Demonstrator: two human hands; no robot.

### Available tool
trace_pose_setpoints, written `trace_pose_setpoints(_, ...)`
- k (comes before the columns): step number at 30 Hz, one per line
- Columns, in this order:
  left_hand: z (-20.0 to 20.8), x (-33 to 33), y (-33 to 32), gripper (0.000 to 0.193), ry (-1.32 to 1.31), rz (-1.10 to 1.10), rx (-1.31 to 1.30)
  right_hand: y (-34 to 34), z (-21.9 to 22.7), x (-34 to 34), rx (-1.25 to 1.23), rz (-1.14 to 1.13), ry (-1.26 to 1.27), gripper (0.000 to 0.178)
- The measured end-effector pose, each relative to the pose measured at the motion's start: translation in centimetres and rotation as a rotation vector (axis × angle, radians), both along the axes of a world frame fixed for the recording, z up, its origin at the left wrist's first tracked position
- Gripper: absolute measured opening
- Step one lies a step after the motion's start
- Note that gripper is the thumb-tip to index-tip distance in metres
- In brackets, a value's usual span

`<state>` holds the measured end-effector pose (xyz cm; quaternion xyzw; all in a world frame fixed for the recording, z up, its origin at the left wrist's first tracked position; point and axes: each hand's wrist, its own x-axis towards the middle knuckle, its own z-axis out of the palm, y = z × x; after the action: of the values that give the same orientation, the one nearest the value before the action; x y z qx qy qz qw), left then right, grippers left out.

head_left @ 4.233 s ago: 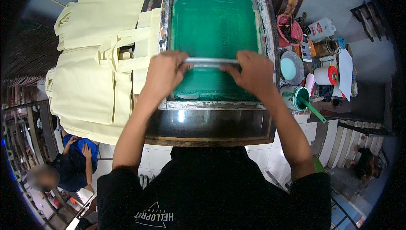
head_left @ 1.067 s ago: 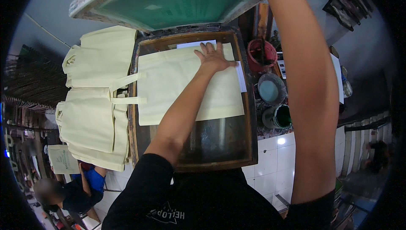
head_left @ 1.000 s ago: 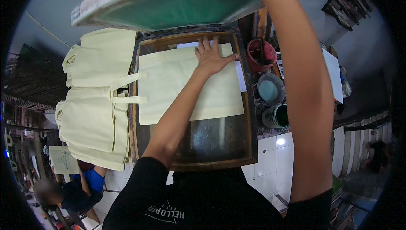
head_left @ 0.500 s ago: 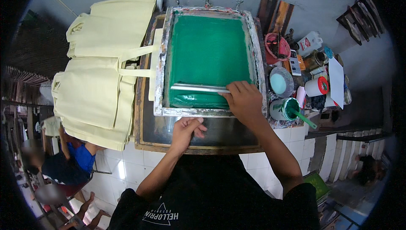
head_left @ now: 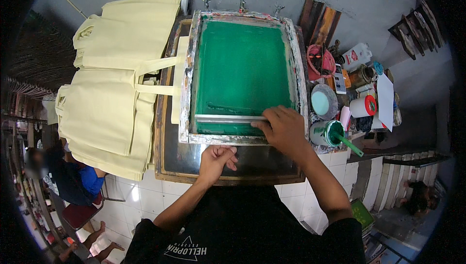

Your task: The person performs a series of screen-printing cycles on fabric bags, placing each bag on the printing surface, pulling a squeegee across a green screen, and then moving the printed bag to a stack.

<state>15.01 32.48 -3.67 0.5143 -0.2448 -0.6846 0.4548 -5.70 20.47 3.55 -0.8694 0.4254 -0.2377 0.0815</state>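
My right hand (head_left: 284,129) grips the right end of a long metal-edged squeegee (head_left: 228,118), which lies across the near part of a screen-printing frame (head_left: 184,94). Green ink (head_left: 242,60) coats the mesh, with a darker ridge just beyond the squeegee. My left hand (head_left: 217,163) rests at the frame's near edge, its fingers loosely curled in and nothing seen in them. Under the frame's left side, part of a pale yellow cloth bag (head_left: 177,89) shows, its handles reaching out to the left.
Stacks of pale yellow bags (head_left: 104,113) lie left of the dark wood-edged table (head_left: 187,159). At right stand an ink tub (head_left: 319,133) with a green-handled tool, a bowl (head_left: 332,100), a pink bucket (head_left: 320,65) and a white jug (head_left: 357,54). Another person (head_left: 73,176) sits far left.
The squeegee and my right hand have come nearer to me, down to the near end of the mesh. My left hand stays by the frame's edge. The view has shifted slightly.
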Motion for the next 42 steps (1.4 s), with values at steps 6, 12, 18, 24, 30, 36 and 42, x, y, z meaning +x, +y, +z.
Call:
trace_pose_setpoints(6,-0.1,0.3,0.3,0.019,-0.025,-0.018,0.034,-11.1,-2.3,1.7,-0.236,0.01,0.039,0.041)
trace_pose_setpoints(12,0.3,2.0,-0.8,0.023,0.236,-0.055,0.187,-26.3,-1.8,2.5,0.033,-0.054,0.117,0.056)
trace_pose_setpoints(18,3.8,2.5,-0.9,0.044,0.467,-0.069,0.307,-29.7,0.8,3.8,0.128,-0.15,0.209,0.068)
trace_pose_setpoints(24,7.5,4.3,-12.9,0.023,-0.574,-0.285,-0.515,-27.4,-1.1,4.3,-0.064,-0.248,0.271,0.072)
trace_pose_setpoints(30,7.1,8.1,-30.9,0.032,-1.415,0.028,-1.083,-25.1,-2.7,4.5,-0.238,-0.159,0.147,0.072)
trace_pose_setpoints(36,8.1,7.5,-28.7,0.025,-1.257,-0.226,-0.606,-21.1,-2.2,3.3,-0.154,-0.191,0.234,0.07)
trace_pose_setpoints(42,8.2,7.3,-23.1,0.023,-1.254,-0.229,-0.611,-15.5,-1.8,2.9,-0.088,-0.157,0.221,0.067)
